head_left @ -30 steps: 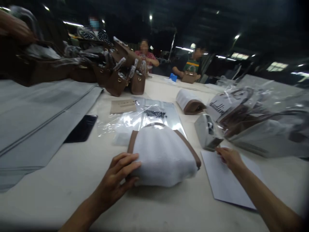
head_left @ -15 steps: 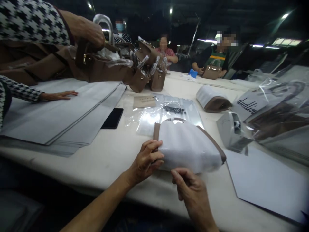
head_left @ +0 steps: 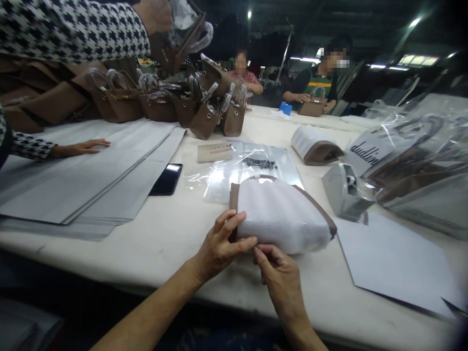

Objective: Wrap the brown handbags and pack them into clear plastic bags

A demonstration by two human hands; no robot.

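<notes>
A brown handbag point(head_left: 233, 197) lies on the table in front of me, its middle covered by a white foam wrap point(head_left: 278, 214). My left hand point(head_left: 221, 241) grips the bag's near left end, the index finger and thumb reaching onto the wrap. Just beside that thumb, at the wrap's lower edge, my right hand point(head_left: 280, 268) pinches with thumb and forefinger. Whatever is between those fingertips is too small to make out. Behind the bag are a clear plastic bag point(head_left: 288, 168) and a brown card point(head_left: 214, 153).
At left a co-worker's hand point(head_left: 80, 147) lies on stacked white sheets point(head_left: 91, 170); a phone point(head_left: 166, 179) is nearby. Brown handbags point(head_left: 120, 105) crowd the back left. Another wrapped handbag point(head_left: 321, 152), a silver-white box point(head_left: 343, 192) and plastic-covered bags point(head_left: 413, 151) stand right.
My right hand has moved up and left to meet my left thumb, which has stretched along the wrap. The co-worker at left has lifted a handbag off the pile.
</notes>
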